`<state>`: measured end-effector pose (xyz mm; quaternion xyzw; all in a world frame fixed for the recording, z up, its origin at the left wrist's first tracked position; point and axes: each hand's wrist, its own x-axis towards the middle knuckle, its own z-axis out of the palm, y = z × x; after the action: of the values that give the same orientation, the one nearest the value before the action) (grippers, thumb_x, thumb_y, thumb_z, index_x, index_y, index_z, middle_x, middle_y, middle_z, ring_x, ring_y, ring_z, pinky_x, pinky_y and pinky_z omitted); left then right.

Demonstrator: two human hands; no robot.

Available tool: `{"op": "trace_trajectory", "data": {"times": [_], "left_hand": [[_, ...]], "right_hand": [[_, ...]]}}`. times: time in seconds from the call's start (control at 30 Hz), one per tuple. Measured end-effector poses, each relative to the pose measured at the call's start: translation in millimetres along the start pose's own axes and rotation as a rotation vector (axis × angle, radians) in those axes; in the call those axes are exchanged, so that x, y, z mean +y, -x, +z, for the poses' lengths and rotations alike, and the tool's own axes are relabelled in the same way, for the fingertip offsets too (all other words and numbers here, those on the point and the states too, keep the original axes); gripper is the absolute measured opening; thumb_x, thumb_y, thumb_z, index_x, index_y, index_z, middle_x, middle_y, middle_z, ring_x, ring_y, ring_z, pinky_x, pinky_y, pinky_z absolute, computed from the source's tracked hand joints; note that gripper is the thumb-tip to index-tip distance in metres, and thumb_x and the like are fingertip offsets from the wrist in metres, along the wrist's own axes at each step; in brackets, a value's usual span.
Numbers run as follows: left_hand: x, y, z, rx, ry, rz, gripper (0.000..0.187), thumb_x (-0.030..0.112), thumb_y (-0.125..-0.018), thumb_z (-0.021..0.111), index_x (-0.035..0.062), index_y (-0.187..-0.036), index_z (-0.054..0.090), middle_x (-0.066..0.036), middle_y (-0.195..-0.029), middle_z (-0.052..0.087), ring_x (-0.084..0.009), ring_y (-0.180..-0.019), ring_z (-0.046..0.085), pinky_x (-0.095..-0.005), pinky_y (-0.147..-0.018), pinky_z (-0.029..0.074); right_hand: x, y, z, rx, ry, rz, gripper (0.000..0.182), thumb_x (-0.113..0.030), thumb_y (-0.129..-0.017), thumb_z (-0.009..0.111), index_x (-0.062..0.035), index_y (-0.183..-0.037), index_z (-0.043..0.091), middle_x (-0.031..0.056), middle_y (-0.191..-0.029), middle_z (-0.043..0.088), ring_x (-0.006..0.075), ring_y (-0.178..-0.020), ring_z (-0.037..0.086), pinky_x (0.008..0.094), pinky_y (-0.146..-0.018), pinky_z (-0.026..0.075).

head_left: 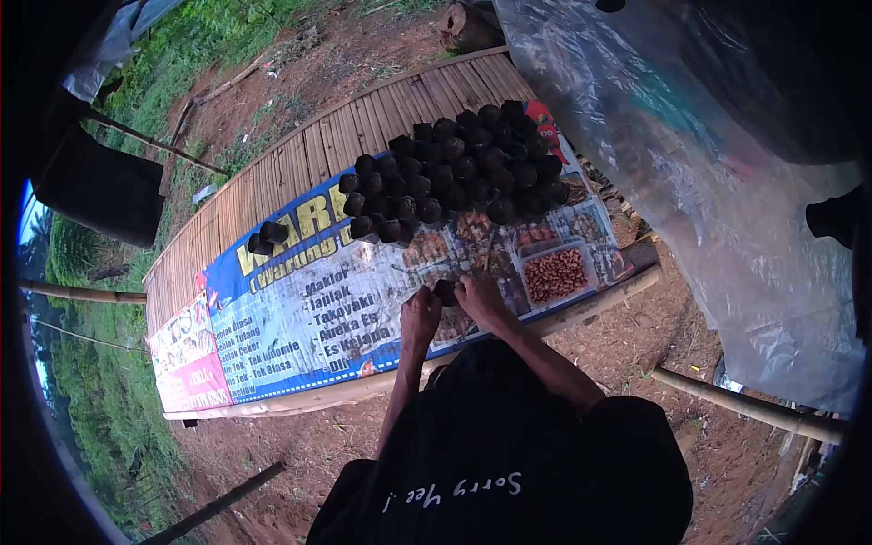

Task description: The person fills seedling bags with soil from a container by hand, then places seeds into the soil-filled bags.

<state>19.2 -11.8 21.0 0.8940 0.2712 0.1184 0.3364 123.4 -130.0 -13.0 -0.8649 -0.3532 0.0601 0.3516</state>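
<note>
My left hand [421, 315] and my right hand [479, 298] meet at the near edge of the table, closed around opposite sides of a small black seedling bag [445, 292]. My fingers partly cover it, so its contents are hard to make out. Beyond my hands, many similar black bags [445, 173] that look filled with dark soil stand packed together. To the right of my right hand is a clear plastic tub [592, 269] of reddish-brown seeds [555, 275]. A thin stick [490, 247] lies just past my right hand.
A printed banner [300, 341] covers much of the bamboo-slat table [300, 154]. A few more black bags [268, 238] sit apart at the left. Plastic sheeting [654, 182] hangs on the right, above a bamboo pole [745, 404]. Bare soil surrounds the table.
</note>
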Motion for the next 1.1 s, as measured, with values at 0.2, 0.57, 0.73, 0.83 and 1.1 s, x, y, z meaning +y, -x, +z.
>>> {"op": "trace_trajectory", "data": {"times": [0.2,0.57,0.73,0.83,1.1], "left_hand": [[-1,-1,5,0.013,0.046,0.028,0.013,0.012,-0.079,0.057,0.0007,-0.078,0.052,-0.025,-0.073,0.060,-0.0442,-0.070,0.059,-0.0506,-0.059,0.045],[-6,1,7,-0.030,0.012,-0.016,0.017,0.015,-0.084,0.057,-0.0012,-0.080,0.058,-0.023,-0.076,0.063,-0.0403,-0.073,0.063,-0.0453,-0.060,0.048],[-6,11,9,0.019,0.106,-0.098,0.013,0.012,-0.086,0.054,0.0002,-0.089,0.059,-0.021,-0.076,0.065,-0.0384,-0.077,0.065,-0.0459,-0.067,0.049],[-17,15,12,0.027,0.218,-0.150,0.017,0.004,-0.084,0.051,0.0012,-0.100,0.053,-0.022,-0.084,0.064,-0.0403,-0.079,0.063,-0.0490,-0.069,0.048],[-28,13,11,-0.131,0.120,0.133,0.065,0.004,-0.070,0.066,0.0106,-0.129,0.042,-0.020,-0.111,0.052,-0.0394,-0.105,0.054,-0.0463,-0.087,0.047]], "right_hand": [[-1,-5,-12,-0.128,-0.113,0.141,0.026,-0.021,-0.084,0.060,0.0038,-0.077,0.061,0.0254,-0.069,0.061,0.0422,-0.068,0.061,0.0476,-0.061,0.048],[3,-5,-25,-0.206,-0.256,0.136,0.029,-0.021,-0.085,0.059,0.0061,-0.076,0.059,0.0252,-0.065,0.058,0.0416,-0.062,0.060,0.0474,-0.057,0.045],[36,-16,-12,0.167,-0.113,0.115,0.023,-0.023,-0.085,0.063,-0.0014,-0.088,0.055,0.0160,-0.074,0.061,0.0362,-0.076,0.060,0.0462,-0.065,0.046],[58,-21,-2,0.098,0.105,0.102,0.037,-0.023,-0.086,0.062,-0.0031,-0.116,0.052,0.0192,-0.093,0.060,0.0356,-0.088,0.059,0.0434,-0.073,0.049],[53,-15,7,0.158,0.091,0.194,0.024,-0.015,-0.084,0.063,-0.0037,-0.099,0.049,0.0159,-0.091,0.060,0.0354,-0.085,0.060,0.0454,-0.071,0.048]]}}
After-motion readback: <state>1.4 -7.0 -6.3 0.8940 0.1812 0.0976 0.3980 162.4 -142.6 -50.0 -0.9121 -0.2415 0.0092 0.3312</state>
